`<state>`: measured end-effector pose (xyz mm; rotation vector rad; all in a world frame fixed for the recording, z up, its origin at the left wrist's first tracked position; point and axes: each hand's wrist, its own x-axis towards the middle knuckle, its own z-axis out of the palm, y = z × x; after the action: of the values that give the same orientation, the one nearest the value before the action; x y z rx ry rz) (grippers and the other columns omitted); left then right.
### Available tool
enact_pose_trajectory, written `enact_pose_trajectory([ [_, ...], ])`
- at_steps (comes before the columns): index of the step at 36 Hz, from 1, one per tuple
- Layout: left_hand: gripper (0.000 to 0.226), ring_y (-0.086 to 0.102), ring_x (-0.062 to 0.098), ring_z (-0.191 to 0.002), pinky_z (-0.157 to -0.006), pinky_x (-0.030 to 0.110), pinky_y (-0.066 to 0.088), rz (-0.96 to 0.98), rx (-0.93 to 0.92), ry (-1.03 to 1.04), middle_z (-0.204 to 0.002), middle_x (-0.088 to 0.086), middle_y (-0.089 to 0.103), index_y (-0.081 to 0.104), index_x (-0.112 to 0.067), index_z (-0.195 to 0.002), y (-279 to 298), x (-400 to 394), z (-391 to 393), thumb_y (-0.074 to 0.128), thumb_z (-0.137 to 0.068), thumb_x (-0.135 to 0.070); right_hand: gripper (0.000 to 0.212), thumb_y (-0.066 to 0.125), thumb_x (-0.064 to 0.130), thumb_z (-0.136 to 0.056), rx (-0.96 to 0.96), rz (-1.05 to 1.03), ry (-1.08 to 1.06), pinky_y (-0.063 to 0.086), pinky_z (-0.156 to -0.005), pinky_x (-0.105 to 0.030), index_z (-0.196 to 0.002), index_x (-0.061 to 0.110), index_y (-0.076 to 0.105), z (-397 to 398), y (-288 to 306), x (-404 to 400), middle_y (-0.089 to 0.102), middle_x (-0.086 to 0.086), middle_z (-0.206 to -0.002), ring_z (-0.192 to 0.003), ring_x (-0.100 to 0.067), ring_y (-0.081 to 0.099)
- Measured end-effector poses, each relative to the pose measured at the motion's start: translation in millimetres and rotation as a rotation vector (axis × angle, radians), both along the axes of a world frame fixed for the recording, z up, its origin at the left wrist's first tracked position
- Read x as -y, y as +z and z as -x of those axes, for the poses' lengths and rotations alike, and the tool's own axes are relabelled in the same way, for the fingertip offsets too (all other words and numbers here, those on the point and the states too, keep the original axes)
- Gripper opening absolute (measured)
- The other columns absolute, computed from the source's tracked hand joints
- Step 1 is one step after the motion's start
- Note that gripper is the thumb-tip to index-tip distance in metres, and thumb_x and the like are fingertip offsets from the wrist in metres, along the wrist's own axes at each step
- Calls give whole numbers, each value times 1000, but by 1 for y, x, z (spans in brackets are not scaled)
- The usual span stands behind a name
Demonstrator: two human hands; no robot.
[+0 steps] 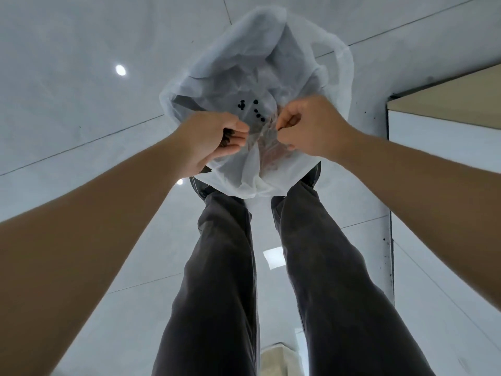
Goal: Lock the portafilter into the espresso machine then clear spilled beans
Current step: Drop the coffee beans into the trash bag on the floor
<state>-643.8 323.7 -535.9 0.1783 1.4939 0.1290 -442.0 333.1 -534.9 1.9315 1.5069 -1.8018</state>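
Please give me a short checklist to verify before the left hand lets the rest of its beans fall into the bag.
1. Left hand above the bag opening: ok.
2. Left hand closed on dark beans: ok, some show between its fingers.
3. Right hand pinches the bag edge to keep it open: ok.
4. Beans falling land inside the bag: ok, several are over the plastic.
5. Bag free of holes: cannot tell.
6. No beans left on the floor: cannot tell; only dark specks near the cabinet.

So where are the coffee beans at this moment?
In the head view, several coffee beans are just past the hands, above the translucent white bag over the bin. More sit in the cupped left hand, beside the right hand pinching the bag.
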Motion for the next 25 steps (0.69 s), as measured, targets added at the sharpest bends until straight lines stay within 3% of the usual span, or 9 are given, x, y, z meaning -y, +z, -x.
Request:
enact_pose_trajectory([
  [4,15,74,16,-78,-71,25,60,-17,-29,-8,-91,10,74,72,-2,-90,-21,-5,-9,62,-89,-14,18,73,9,-74,35,4,4,47,-41,-17,-68,26,68,1,-19,1,65,9,-55,-49,-9,66],
  [8,15,62,16,-81,-72,23,60,-2,-47,20,-88,6,65,63,-8,-92,-37,-5,-19,51,-93,-15,8,73,7,-77,38,51,7,57,-54,-23,-78,15,72,4,-39,1,67,4,-62,-58,-13,72],
  [11,26,68,15,-79,-70,23,60,4,-74,42,-83,4,70,70,-7,-88,-50,-2,-27,49,-95,-22,10,74,8,-76,56,83,25,47,-45,-15,-75,18,72,7,-55,3,63,8,-57,-43,1,59],
  [13,32,69,15,-79,-67,23,60,7,-89,46,-86,5,72,71,-8,-86,-62,-1,-31,48,-97,-26,13,76,9,-74,69,115,9,44,-42,-14,-71,21,71,8,-68,2,63,8,-56,-39,2,54],
  [16,34,70,15,-82,-61,21,57,18,-121,31,-91,5,73,71,-9,-87,-78,0,-36,46,-99,-29,17,77,10,-72,93,138,-14,44,-46,-16,-64,22,70,8,-84,-2,64,9,-56,-47,-1,58],
  [19,34,69,15,-81,-65,23,57,30,-156,33,-88,4,72,70,-10,-85,-95,-1,-38,46,-99,-30,17,77,9,-72,108,150,-24,44,-54,-20,-62,21,70,7,-98,-3,66,8,-60,-58,-7,61],
  [25,38,60,12,-64,-69,28,54,2,-159,-33,-71,1,65,65,-12,-75,-122,-12,-41,41,-101,-27,4,78,14,-76,128,185,105,44,-50,-16,-76,18,76,11,-119,-3,68,6,-65,-62,-9,63],
])
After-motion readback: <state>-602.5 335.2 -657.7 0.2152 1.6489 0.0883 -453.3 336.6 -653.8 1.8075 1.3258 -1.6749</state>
